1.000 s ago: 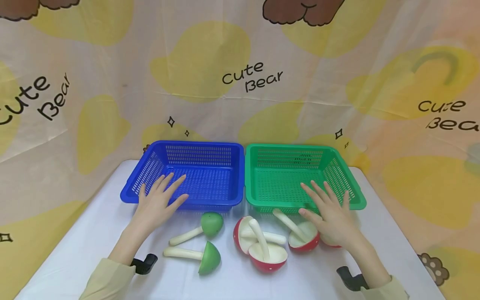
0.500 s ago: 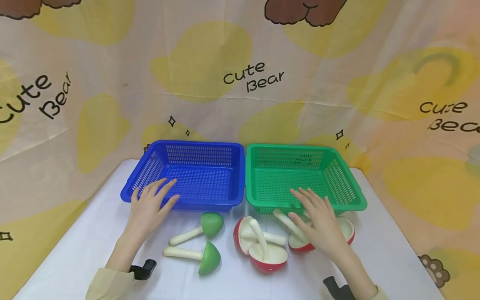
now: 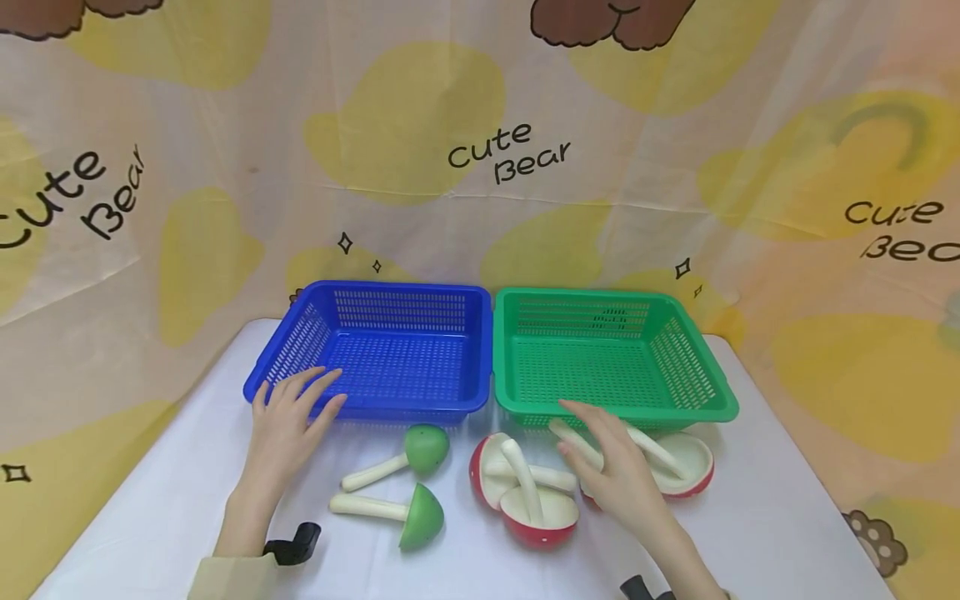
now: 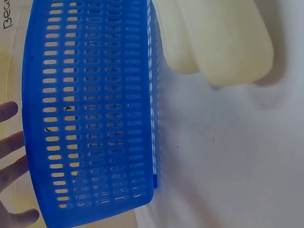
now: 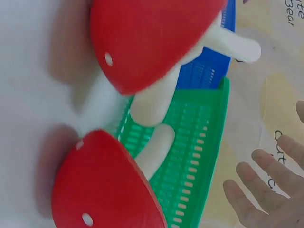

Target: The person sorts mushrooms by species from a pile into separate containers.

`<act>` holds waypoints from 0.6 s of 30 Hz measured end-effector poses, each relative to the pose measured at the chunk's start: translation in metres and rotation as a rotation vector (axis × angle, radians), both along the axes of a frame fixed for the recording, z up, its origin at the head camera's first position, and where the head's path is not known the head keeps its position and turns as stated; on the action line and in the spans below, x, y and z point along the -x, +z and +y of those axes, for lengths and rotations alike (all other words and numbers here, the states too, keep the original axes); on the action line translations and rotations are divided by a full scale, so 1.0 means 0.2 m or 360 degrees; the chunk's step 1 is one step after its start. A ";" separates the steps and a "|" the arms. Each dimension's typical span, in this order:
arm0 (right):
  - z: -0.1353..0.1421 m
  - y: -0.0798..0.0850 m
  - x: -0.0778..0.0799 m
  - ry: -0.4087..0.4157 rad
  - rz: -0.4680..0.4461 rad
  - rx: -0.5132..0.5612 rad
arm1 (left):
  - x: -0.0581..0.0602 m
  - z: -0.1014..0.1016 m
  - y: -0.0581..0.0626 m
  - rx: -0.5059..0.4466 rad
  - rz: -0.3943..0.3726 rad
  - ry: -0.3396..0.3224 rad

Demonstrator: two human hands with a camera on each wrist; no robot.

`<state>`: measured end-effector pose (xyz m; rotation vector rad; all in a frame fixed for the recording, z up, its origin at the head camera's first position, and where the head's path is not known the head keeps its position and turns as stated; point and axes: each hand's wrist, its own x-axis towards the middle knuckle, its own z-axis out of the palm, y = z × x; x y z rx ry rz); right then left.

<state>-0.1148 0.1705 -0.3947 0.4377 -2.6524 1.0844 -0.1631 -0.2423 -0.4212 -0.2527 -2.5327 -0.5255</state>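
Note:
My left hand [image 3: 283, 433] hovers with spread fingers over the near left part of the blue basket [image 3: 480, 350], holding nothing. To its right lie two toy mushrooms with green caps, the upper green mushroom [image 3: 426, 450] and the lower green mushroom [image 3: 422, 518], stems pointing left. My right hand [image 3: 618, 471], fingers extended and holding nothing, is above the red-capped toy mushrooms in front of the green basket [image 3: 501, 358]. It partly hides one red mushroom; another red mushroom [image 3: 693, 471] lies to its right. Left of it, a red mushroom [image 3: 542, 521] leans against another red mushroom [image 3: 482, 471].
Both baskets stand side by side at the back of the white table [image 3: 180, 467]. Behind them hangs a patterned cloth [image 3: 405, 125] with bear lettering. Black straps [image 3: 296, 543] are worn on the wrists.
My right hand has moved left and toward me, uncovering the rightmost red mushroom. My left hand has drawn back slightly toward me and left. The mushrooms and baskets stay put.

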 end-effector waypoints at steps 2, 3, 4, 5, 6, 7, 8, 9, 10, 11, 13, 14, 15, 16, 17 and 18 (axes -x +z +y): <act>-0.02 -0.01 -0.01 0.0003 -0.0008 0.0011 | -0.01 0.00 0.00 -0.0017 -0.0008 -0.0001; -0.02 -0.02 -0.01 0.0007 -0.0012 0.0025 | -0.01 0.00 0.00 -0.0023 -0.0016 -0.0001; -0.03 -0.02 -0.02 0.0010 -0.0014 0.0028 | -0.01 0.00 0.00 -0.0030 -0.0022 -0.0002; -0.04 -0.03 -0.02 0.0012 -0.0023 0.0032 | -0.01 0.00 0.00 -0.0040 -0.0028 -0.0004; -0.05 -0.03 -0.02 0.0019 -0.0032 0.0040 | -0.01 0.00 0.00 -0.0050 -0.0029 -0.0004; -0.06 -0.04 -0.03 0.0024 -0.0044 0.0046 | -0.01 0.00 0.00 -0.0058 -0.0025 -0.0003; -0.06 -0.04 -0.03 0.0030 -0.0050 0.0051 | -0.01 0.00 0.00 -0.0063 -0.0018 -0.0001; -0.07 -0.05 -0.03 0.0039 -0.0052 0.0057 | -0.01 0.00 0.00 -0.0068 -0.0009 0.0004; -0.08 -0.05 -0.04 0.0044 -0.0055 0.0057 | -0.01 -0.01 0.00 -0.0075 0.0000 0.0008; -0.09 -0.06 -0.04 0.0050 -0.0058 0.0060 | -0.01 -0.01 0.00 -0.0081 0.0006 0.0014; -0.10 -0.07 -0.04 0.0060 -0.0050 0.0069 | -0.02 -0.01 0.00 -0.0084 0.0007 0.0026; -0.11 -0.07 -0.04 0.0068 -0.0041 0.0073 | -0.02 -0.01 0.00 -0.0084 0.0004 0.0034; -0.11 -0.07 -0.04 0.0075 -0.0038 0.0081 | -0.02 -0.02 -0.01 -0.0083 -0.0001 0.0042; -0.12 -0.08 -0.04 0.0081 -0.0030 0.0084 | -0.02 -0.02 -0.01 -0.0083 -0.0006 0.0049; -0.12 -0.08 -0.04 0.0084 -0.0023 0.0083 | -0.02 -0.02 -0.01 -0.0082 -0.0012 0.0054; -0.12 -0.08 -0.04 0.0085 -0.0018 0.0083 | -0.02 -0.02 -0.01 -0.0082 -0.0017 0.0056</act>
